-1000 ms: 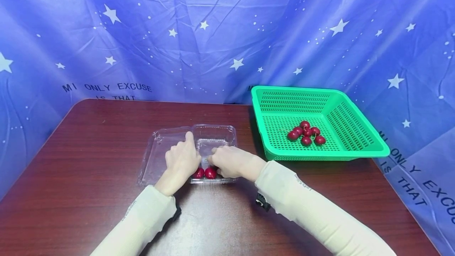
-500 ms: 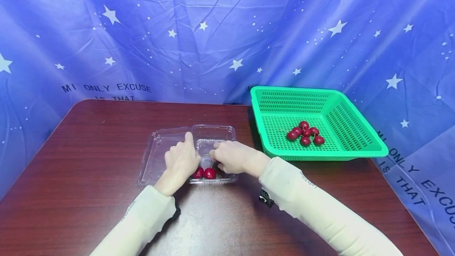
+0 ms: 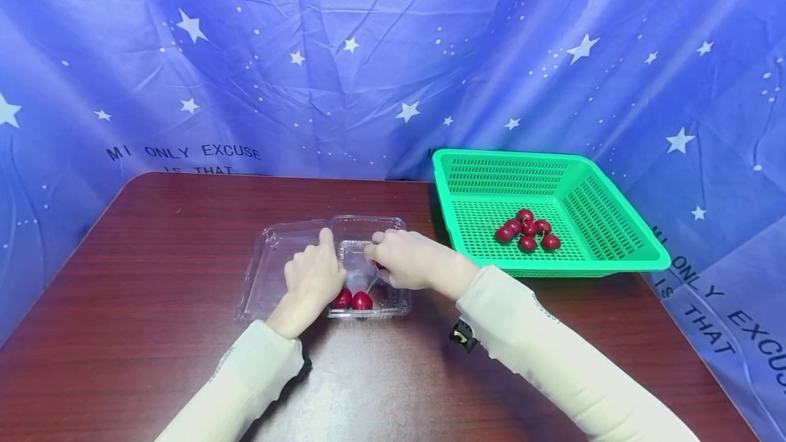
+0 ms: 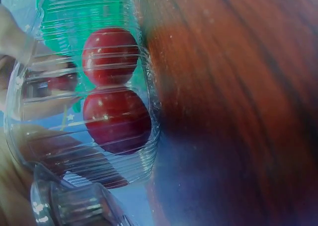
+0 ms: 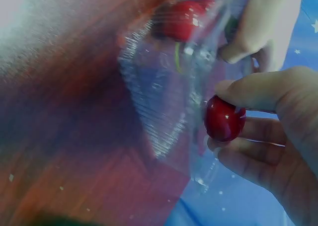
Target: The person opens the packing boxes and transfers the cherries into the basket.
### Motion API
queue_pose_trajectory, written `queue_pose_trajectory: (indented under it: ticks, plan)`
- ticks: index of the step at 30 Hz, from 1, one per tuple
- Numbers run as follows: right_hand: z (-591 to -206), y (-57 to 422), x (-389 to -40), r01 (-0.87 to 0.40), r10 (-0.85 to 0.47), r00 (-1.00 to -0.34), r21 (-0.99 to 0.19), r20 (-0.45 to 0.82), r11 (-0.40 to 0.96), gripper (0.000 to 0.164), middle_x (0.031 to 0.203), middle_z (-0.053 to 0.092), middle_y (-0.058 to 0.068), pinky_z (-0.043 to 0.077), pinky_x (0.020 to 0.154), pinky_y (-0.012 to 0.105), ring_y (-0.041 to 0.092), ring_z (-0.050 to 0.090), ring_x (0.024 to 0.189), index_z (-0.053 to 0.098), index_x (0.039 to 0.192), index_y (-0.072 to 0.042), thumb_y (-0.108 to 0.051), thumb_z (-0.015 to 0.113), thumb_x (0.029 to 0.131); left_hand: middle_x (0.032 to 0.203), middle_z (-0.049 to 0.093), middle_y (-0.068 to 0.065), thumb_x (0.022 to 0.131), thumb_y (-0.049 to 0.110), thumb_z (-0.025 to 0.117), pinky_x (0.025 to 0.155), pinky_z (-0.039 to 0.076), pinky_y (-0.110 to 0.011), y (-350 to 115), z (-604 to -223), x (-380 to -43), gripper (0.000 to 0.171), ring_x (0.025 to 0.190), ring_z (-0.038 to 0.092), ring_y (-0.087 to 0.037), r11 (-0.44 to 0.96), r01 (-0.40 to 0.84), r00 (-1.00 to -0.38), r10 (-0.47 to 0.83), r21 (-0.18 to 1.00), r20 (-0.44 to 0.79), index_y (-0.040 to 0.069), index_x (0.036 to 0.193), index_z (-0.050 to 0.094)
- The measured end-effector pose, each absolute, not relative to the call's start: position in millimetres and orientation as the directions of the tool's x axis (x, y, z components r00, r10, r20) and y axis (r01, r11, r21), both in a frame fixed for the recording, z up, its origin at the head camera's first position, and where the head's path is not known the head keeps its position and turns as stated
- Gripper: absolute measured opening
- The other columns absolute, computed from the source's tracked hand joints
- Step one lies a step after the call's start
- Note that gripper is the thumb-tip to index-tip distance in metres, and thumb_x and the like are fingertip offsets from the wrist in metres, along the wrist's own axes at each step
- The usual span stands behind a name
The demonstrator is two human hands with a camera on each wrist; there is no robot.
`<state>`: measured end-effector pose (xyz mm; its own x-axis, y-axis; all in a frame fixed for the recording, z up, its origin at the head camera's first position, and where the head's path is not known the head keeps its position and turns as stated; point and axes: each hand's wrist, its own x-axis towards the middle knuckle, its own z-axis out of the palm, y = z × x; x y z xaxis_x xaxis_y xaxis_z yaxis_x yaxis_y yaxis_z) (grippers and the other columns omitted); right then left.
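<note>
My right hand (image 3: pixel 411 261) pinches a dark red cherry (image 5: pixel 225 118) between thumb and fingertips, over the clear plastic clamshell box (image 3: pixel 393 312). In the head view the hand mostly covers that cherry. Two more cherries (image 3: pixel 361 301) lie side by side in the near left corner of the box, one with a thin stem standing up. My left hand (image 3: pixel 313 275) grips the clamshell at its hinge side, between the box and its opened lid (image 3: pixel 270 264). Through the plastic in the left wrist view, the two cherries (image 4: pixel 117 119) show large.
A green slotted basket (image 3: pixel 565 266) stands at the back right of the dark red wooden table (image 3: pixel 153 278), with a cluster of several cherries (image 3: pixel 528 228) on its floor. A blue star-patterned cloth (image 3: pixel 344 87) hangs behind the table.
My right hand has risen slightly and shifted back and to the right, bringing the pinched cherry into view. My left hand and the two cherries in the box stay nearly in place.
</note>
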<state>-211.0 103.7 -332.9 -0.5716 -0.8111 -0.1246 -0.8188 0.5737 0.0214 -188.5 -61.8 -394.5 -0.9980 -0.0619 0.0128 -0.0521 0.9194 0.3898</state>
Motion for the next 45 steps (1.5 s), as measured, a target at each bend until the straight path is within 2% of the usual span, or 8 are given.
queue_pose_trajectory:
  ticks: [8, 15, 25, 38, 45]
  plan:
    - [-314.1, 103.5, -217.3, -0.817, -0.813, -0.576, 0.018, -0.083, 0.577, 0.013, 0.089, 0.065, 0.009, 0.056, 0.073, 0.042, 0.025, 0.062, 0.08, 0.069, 0.095, -0.007, -0.008, 0.067, 0.083, 0.081, 0.07, -0.026, 0.083, 0.016, 0.056, 0.057, 0.051, -0.054, -62.4, -394.4, -188.2, 0.031, 0.071, 0.065, -0.044, 0.918, -0.052, -0.998, -0.063, 0.394, 0.014, 0.002, 0.109, 0.045]
    - [-301.0, 110.7, -224.0, -0.792, -0.792, -0.61, -0.007, -0.024, 0.611, 0.012, 0.089, 0.067, 0.009, 0.056, 0.074, 0.041, 0.024, 0.063, 0.08, 0.069, 0.094, -0.007, -0.009, 0.07, 0.082, 0.083, 0.07, -0.026, 0.083, 0.016, 0.055, 0.058, 0.051, -0.055, -61.9, -393.8, -187.7, 0.034, 0.073, 0.065, -0.045, 0.917, -0.052, -0.998, -0.062, 0.396, 0.012, 0.002, 0.113, 0.045]
    - [-292.1, 125.5, -232.5, -0.756, -0.757, -0.653, -0.072, 0.02, 0.65, 0.018, 0.097, 0.068, 0.011, 0.056, 0.08, 0.041, 0.024, 0.065, 0.085, 0.07, 0.101, -0.005, -0.012, 0.068, 0.085, 0.083, 0.07, -0.025, 0.082, 0.015, 0.055, 0.058, 0.051, -0.054, -62.1, -393.5, -188.0, 0.031, 0.072, 0.065, -0.044, 0.916, -0.058, -0.998, -0.066, 0.398, 0.006, 0.003, 0.109, 0.045]
    - [-274.2, 147.1, -235.1, -0.706, -0.703, -0.708, -0.106, 0.069, 0.701, 0.02, 0.097, 0.069, 0.013, 0.054, 0.077, 0.043, 0.024, 0.062, 0.079, 0.069, 0.102, -0.004, -0.017, 0.067, 0.087, 0.083, 0.07, -0.026, 0.083, 0.016, 0.055, 0.059, 0.052, -0.055, -61.6, -393.3, -187.7, 0.033, 0.073, 0.065, -0.045, 0.918, -0.054, -0.998, -0.065, 0.393, 0.016, 0.003, 0.111, 0.045]
    - [-269.3, 165.4, -237.5, -0.655, -0.652, -0.754, -0.163, 0.081, 0.738, 0.021, 0.1, 0.07, 0.01, 0.051, 0.083, 0.044, 0.024, 0.06, 0.089, 0.069, 0.105, -0.006, -0.021, 0.064, 0.09, 0.083, 0.07, -0.026, 0.083, 0.016, 0.055, 0.058, 0.051, -0.055, -62.0, -393.5, -187.5, 0.032, 0.073, 0.065, -0.045, 0.917, -0.055, -0.998, -0.066, 0.396, 0.013, 0.003, 0.111, 0.045]
